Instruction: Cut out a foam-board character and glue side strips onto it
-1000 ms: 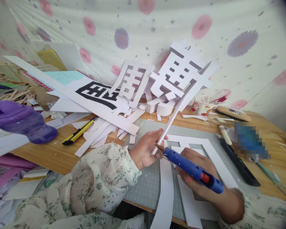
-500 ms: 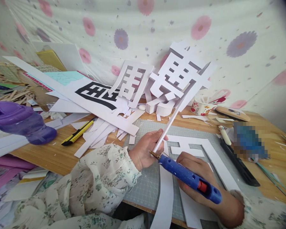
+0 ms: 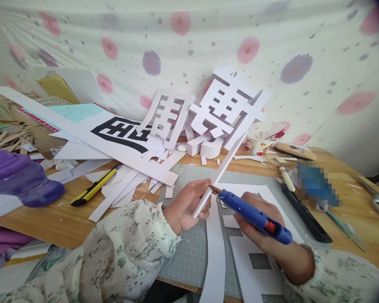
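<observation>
My left hand [image 3: 188, 205] is closed around a long, narrow white foam-board strip [image 3: 229, 161], which slants up and away to the right. In my right hand [image 3: 273, 207] is a blue hot glue gun [image 3: 251, 213], its metal tip at the strip's edge close to my left fingers. I cannot tell whether the tip touches the strip. Below my hands, a white cut-out character [image 3: 243, 248] lies on a grey cutting mat [image 3: 185, 242], partly covered by my right hand and the gun.
Behind stand two white cut-out characters [image 3: 219, 101]. Left are a printed black character sheet [image 3: 113, 130], a yellow utility knife [image 3: 94, 185], paper scraps and a purple bottle [image 3: 22, 176]. Right are a black knife [image 3: 306, 214], scissors [image 3: 377, 200] and a paper cup [image 3: 257, 145].
The glue gun's tip has moved up along the strip, away from its near end. My left hand still holds the strip. The camera view has shifted slightly.
</observation>
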Action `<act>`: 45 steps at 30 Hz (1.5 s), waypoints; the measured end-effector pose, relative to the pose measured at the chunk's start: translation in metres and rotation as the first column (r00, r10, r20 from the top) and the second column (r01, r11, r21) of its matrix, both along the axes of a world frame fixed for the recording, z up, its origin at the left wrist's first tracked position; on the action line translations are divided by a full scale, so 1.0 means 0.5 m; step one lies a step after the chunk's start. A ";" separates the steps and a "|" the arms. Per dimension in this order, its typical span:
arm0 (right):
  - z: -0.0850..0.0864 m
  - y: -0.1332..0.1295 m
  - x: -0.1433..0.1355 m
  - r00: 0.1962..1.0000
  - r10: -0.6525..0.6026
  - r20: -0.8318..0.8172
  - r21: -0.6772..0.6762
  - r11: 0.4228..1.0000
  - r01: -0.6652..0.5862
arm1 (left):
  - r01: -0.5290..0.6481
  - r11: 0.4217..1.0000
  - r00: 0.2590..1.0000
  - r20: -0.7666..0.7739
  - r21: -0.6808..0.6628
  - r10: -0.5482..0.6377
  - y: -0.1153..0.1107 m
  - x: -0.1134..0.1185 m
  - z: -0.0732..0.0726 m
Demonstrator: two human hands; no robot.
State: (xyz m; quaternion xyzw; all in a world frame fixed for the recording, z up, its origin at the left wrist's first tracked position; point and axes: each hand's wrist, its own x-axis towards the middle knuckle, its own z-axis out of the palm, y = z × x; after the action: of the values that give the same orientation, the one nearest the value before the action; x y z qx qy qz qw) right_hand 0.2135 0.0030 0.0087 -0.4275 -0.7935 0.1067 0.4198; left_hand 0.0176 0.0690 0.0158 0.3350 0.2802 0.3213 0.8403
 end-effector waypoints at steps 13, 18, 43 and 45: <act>-0.009 0.022 0.030 0.978 -0.155 -0.138 0.025 0.987 0.160 | 0.026 0.999 0.990 -0.140 0.047 -0.019 -0.003 0.000 0.007; -0.009 0.032 0.039 0.968 -0.185 -0.172 0.060 0.979 0.197 | 0.023 0.998 0.988 -0.157 0.064 -0.013 -0.003 0.000 0.010; -0.037 0.071 0.112 0.747 -0.445 -0.495 -0.192 0.894 0.405 | 0.111 0.993 0.967 -0.235 0.048 -0.097 -0.011 -0.004 0.026; -0.039 0.075 0.117 0.709 -0.471 -0.525 -0.218 0.879 0.424 | 0.110 0.993 0.964 -0.249 0.043 -0.096 -0.012 -0.003 0.028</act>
State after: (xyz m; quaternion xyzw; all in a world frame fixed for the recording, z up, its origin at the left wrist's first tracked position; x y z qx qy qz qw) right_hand 0.2720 0.0407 -0.0107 -0.5725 -0.5010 0.1550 0.6302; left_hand 0.0160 0.0629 0.0300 0.4100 0.3554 0.2406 0.8048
